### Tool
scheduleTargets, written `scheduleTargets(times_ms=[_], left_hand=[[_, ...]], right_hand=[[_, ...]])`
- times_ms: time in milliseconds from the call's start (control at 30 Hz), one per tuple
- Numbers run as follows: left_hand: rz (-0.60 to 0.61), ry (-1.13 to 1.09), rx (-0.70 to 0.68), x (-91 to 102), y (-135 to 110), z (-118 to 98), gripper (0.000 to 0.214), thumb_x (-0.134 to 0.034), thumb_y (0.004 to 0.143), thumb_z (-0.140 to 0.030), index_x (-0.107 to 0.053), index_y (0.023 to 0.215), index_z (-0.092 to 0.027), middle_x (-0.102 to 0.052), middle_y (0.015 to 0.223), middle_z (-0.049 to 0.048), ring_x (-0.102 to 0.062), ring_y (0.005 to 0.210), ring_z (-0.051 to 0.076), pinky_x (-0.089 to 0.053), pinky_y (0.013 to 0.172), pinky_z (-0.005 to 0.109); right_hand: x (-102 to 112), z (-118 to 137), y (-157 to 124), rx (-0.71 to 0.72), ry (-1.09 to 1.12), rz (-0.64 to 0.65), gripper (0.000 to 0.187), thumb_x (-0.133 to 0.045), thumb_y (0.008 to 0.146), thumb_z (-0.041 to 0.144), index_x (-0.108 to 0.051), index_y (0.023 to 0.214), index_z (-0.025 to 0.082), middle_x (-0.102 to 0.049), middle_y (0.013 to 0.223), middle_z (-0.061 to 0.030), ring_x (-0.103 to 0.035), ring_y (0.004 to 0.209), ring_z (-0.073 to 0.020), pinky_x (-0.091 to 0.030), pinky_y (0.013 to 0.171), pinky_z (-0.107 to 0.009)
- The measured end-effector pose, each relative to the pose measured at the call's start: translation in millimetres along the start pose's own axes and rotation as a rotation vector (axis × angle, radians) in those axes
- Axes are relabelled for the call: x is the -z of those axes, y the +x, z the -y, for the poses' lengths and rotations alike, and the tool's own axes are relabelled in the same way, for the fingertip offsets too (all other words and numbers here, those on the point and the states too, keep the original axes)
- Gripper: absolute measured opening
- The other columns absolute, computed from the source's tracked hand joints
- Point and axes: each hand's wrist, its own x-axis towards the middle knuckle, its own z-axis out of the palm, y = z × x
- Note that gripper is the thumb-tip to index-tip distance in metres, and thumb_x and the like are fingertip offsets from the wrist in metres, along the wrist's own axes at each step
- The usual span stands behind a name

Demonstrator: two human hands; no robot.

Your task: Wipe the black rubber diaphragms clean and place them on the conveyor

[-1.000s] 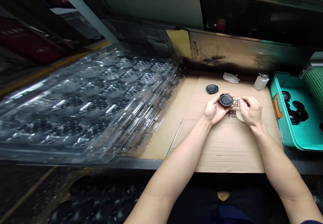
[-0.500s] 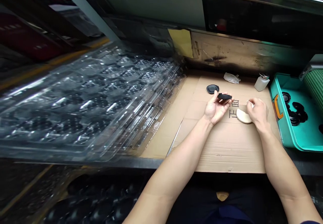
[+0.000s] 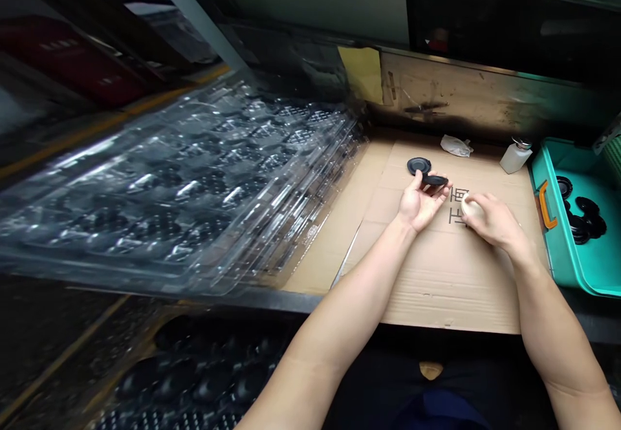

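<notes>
My left hand (image 3: pixel 423 202) holds a thin black round part (image 3: pixel 435 180) between thumb and fingers, tilted nearly edge-on to me. Just behind it, a second black round part (image 3: pixel 418 165) with a ringed face lies on the cardboard sheet (image 3: pixel 412 288). A cream-coloured round pad (image 3: pixel 471 209) is gripped in my right hand (image 3: pixel 495 220), to the right of the held part and apart from it. The fingers cover much of the pad.
On the left, clear moulded plastic trays (image 3: pixel 194 178) are stacked. A white bottle (image 3: pixel 515 157) with a metal top and a crumpled white wipe (image 3: pixel 457 145) stand at the back. The teal bin (image 3: pixel 557 249) on the right holds several black round parts (image 3: pixel 585 220).
My right hand has moved slightly left and turned the pad, which lay broad side up before and is now mostly covered by fingers. My left hand keeps the black part. The view has shifted slightly.
</notes>
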Motion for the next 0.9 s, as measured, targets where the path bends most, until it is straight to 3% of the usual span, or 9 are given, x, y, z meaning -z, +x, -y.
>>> scheduleTargets(times_ms=[100,167,367,533,700,800,900], left_hand=[[0.094,0.053,0.021,-0.6,-4,9,0.026,-0.048,0.106,-0.028,-0.066,0.124,-0.023,-0.075,0.109,0.0079,-0.074,0.097,0.021,-0.061,0.082,0.034],[0.131,0.065,0.04,-2.3,-7,17,0.028,-0.047,0.104,-0.02,-0.066,0.124,-0.021,-0.075,0.112,0.0075,-0.073,0.101,0.02,-0.06,0.089,0.036],[0.213,0.114,0.065,-3.1,-11,32,0.039,-0.038,0.107,-0.031,-0.071,0.116,-0.012,-0.071,0.127,0.0162,-0.065,0.128,0.028,-0.049,0.113,0.044],[0.209,0.137,0.086,3.6,-8,29,0.046,-0.033,0.109,-0.036,-0.069,0.122,-0.012,-0.071,0.129,0.0161,-0.065,0.128,0.028,-0.049,0.114,0.046],[0.186,0.171,0.097,8.1,-5,31,0.043,-0.036,0.108,-0.035,-0.07,0.121,-0.012,-0.073,0.124,0.0169,-0.067,0.124,0.028,-0.052,0.11,0.047],[0.161,0.203,0.105,9.1,-4,33,0.034,-0.04,0.107,-0.025,-0.07,0.118,-0.014,-0.075,0.118,0.0123,-0.069,0.119,0.024,-0.054,0.106,0.043],[0.127,0.193,0.099,10.5,-2,32,0.031,-0.042,0.107,-0.025,-0.07,0.112,-0.015,-0.076,0.114,0.0115,-0.071,0.11,0.024,-0.058,0.098,0.042]], right_hand=[[-10,5,6,0.015,0.187,-0.309,0.042,-0.07,0.093,0.048,-0.067,0.127,0.023,-0.068,0.117,-0.0107,-0.063,0.108,-0.0273,-0.052,0.096,-0.042],[-21,15,7,0.013,0.212,-0.397,0.045,-0.067,0.095,0.052,-0.067,0.13,0.023,-0.067,0.118,-0.0111,-0.062,0.111,-0.0274,-0.053,0.098,-0.043],[-47,36,10,0.035,-0.047,-0.328,0.04,-0.055,0.104,0.045,-0.069,0.136,0.026,-0.061,0.13,-0.0139,-0.054,0.114,-0.0309,-0.05,0.099,-0.046],[-51,36,16,-0.091,-0.126,-0.311,0.04,-0.05,0.106,0.041,-0.069,0.137,0.023,-0.061,0.135,-0.0157,-0.05,0.113,-0.0324,-0.048,0.099,-0.047],[-56,37,11,-0.016,-0.15,-0.268,0.04,-0.049,0.107,0.042,-0.067,0.139,0.028,-0.059,0.139,-0.0133,-0.051,0.112,-0.0306,-0.048,0.098,-0.046],[-51,23,17,-0.155,-0.087,-0.361,0.038,-0.051,0.105,0.038,-0.069,0.136,0.025,-0.06,0.133,-0.0157,-0.051,0.116,-0.0322,-0.048,0.101,-0.048],[-45,8,20,-0.214,0.088,-0.495,0.04,-0.057,0.101,0.037,-0.066,0.136,0.022,-0.059,0.128,-0.0158,-0.055,0.117,-0.0303,-0.05,0.102,-0.046]])
